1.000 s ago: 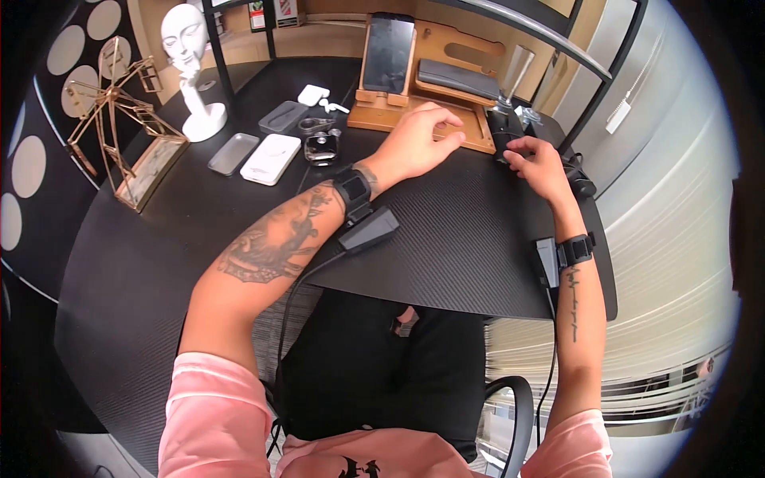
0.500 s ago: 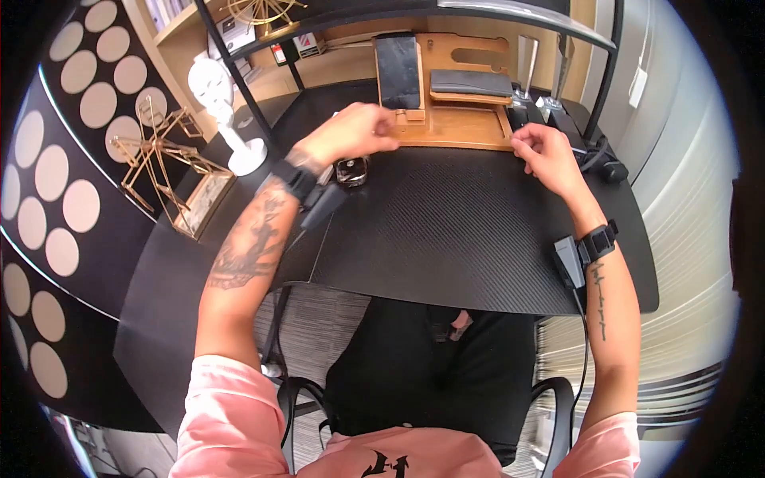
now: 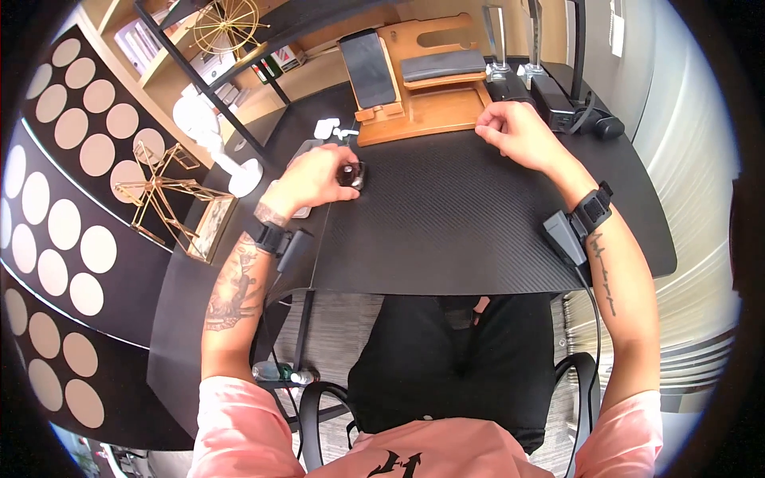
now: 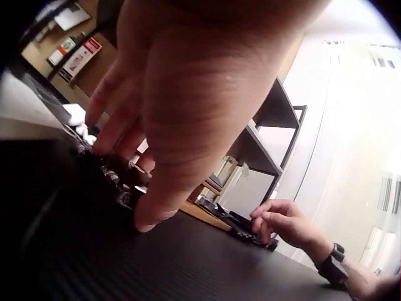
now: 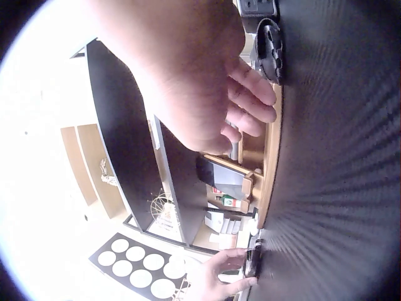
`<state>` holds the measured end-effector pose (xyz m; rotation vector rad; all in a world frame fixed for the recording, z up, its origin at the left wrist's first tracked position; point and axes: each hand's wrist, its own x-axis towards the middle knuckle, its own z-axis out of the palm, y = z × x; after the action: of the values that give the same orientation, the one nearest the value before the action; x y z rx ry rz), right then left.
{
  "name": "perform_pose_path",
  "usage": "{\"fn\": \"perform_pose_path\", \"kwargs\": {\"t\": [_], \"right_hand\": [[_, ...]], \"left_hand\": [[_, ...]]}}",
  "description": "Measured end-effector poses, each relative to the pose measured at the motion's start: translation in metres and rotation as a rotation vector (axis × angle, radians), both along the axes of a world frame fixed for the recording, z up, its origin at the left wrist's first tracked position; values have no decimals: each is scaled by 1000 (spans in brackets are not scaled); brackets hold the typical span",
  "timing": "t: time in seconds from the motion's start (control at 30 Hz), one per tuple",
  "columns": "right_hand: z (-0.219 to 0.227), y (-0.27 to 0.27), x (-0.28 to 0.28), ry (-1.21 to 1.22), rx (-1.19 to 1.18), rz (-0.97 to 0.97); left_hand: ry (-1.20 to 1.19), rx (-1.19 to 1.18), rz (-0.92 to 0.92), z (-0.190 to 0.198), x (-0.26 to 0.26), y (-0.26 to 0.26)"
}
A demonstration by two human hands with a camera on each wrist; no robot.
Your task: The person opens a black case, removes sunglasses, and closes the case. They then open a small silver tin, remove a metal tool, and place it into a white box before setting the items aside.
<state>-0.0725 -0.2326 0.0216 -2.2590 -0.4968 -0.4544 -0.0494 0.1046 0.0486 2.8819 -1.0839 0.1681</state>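
Currently, we judge the step in hand to be securing a small dark item; the next move calls for thumb and fingertips evenly seated on it, clear of its neighbours; clock places read from the desk's middle, head view, we count:

Desk, black, one; wooden stand, one, twelve o'clock; gold wheel ornaments, two, one at nine, one higher between ten and eleven; white head figure, one, toward ten; hands, two: left hand at ten, fingers and thumb curved round the dark item; right hand at two, fingers loosely bent, close together, holding nothing; phone, one, propped on the stand; white case, one, near eleven; glossy dark item, one, at ten, low against the desk.
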Motion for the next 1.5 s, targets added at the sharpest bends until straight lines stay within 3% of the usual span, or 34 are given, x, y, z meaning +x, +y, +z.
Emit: {"fn": "perform_pose_path", "kwargs": {"t": [0.17, 0.3, 0.43, 0.47, 0.57, 0.7, 0.77, 0.9, 1.1, 1.17, 1.23, 1.3, 1.5], "right_hand": [[-3, 10, -5, 282, 58, 139], [-17, 22, -1, 636, 389, 426], [-11, 24, -5, 631, 497, 450], [-13, 21, -2, 621, 512, 445], [-21, 16, 3, 602, 517, 395], [-23, 16, 4, 587, 499, 388], [-24, 17, 5, 582, 487, 383], [-30, 16, 11, 532, 488, 389], [-30, 16, 12, 490, 439, 381], [-29, 15, 13, 493, 416, 358], [-31, 15, 14, 510, 426, 394], [-30, 15, 14, 508, 425, 382], [-32, 12, 16, 553, 439, 357]], "left_hand": [[-5, -117, -47, -9, -7, -49], [-202, -276, -235, -18, -15, -100], [-226, -295, -218, -18, -27, -130], [-175, -339, -216, -19, -23, -129], [-313, -364, -144, -21, -3, -102], [-319, -149, 70, -20, 32, -27], [-196, -11, 207, -18, 38, -2], [3, -24, 122, -21, 42, 9], [25, -90, 84, -24, 43, -8], [190, -364, 114, -20, 37, -26], [220, -338, 68, -16, 35, -48], [550, -753, -54, -21, 38, -71], [756, -949, -176, -29, 41, -112]]}}
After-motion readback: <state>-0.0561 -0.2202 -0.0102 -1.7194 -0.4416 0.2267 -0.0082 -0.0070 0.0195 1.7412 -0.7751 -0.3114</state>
